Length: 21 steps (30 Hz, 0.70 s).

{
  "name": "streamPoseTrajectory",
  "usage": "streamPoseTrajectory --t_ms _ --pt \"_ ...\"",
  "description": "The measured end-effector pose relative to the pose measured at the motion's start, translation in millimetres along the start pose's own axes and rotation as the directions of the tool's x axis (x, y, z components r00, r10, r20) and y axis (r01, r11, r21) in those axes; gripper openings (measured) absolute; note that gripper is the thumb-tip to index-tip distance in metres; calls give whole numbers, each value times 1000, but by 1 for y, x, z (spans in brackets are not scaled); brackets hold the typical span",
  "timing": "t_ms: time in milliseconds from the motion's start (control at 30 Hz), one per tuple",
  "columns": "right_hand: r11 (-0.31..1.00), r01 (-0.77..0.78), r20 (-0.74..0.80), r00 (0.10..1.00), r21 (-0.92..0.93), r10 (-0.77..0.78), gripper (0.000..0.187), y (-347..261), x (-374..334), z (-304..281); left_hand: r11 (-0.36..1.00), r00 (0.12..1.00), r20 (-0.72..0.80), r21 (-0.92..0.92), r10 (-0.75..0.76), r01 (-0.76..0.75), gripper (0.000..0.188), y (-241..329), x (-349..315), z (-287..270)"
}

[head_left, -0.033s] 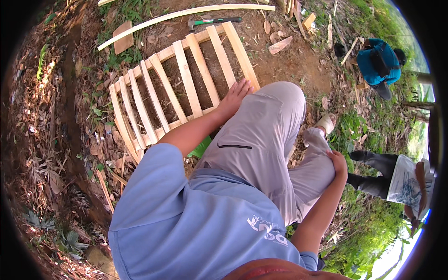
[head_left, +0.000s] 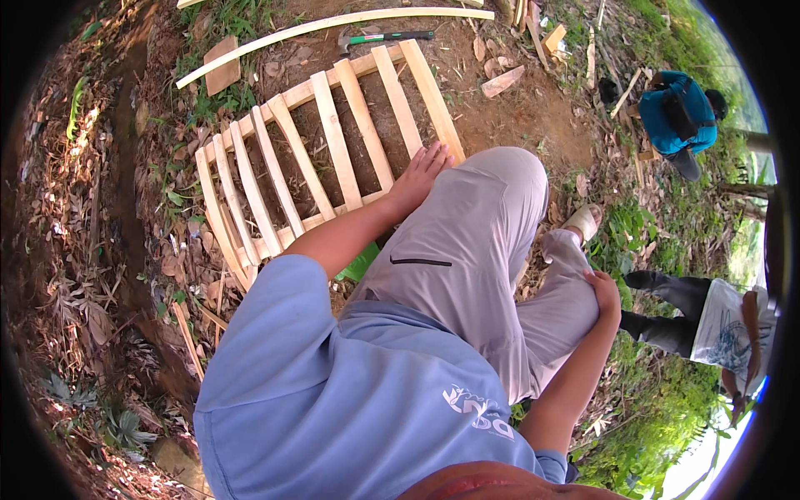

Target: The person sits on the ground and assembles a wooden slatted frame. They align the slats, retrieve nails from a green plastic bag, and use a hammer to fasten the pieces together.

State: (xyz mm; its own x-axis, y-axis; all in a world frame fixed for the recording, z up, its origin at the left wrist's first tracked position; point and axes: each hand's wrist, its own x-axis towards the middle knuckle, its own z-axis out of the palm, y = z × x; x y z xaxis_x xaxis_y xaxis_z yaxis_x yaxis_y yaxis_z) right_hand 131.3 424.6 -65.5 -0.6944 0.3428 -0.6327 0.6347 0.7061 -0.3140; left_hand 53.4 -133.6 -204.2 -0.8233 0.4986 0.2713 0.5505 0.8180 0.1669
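A slatted wooden frame [head_left: 337,142] of pale, freshly cut wood lies on the ground at the upper left, its slats fixed across two long rails. My left hand [head_left: 423,172] rests at its near right corner, fingers stretched out and touching the end slat [head_left: 431,93]. My right hand [head_left: 604,296] lies on my grey trouser leg [head_left: 557,321], with nothing visible in it. Just beyond the frame's far rail is a hammer [head_left: 387,37] with a green and black handle.
A long thin wooden strip [head_left: 325,29] and a flat brown board [head_left: 222,67] lie beyond the frame. Wood offcuts [head_left: 503,82] are scattered about. A person in a blue top [head_left: 679,112] bends at the far right; another in a white shirt [head_left: 727,327] stands nearer.
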Motion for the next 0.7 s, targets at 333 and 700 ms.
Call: streamPoseTrajectory --t_ms 333,700 --pt "1000 7 -9 1000 -24 -7 68 -5 -5 -2 999 995 99 31 34 -37 61 -9 -29 -5" --pt "668 676 -204 639 -313 -742 56 -311 -86 115 999 998 55 48 -24 21 68 -7 -40 5"
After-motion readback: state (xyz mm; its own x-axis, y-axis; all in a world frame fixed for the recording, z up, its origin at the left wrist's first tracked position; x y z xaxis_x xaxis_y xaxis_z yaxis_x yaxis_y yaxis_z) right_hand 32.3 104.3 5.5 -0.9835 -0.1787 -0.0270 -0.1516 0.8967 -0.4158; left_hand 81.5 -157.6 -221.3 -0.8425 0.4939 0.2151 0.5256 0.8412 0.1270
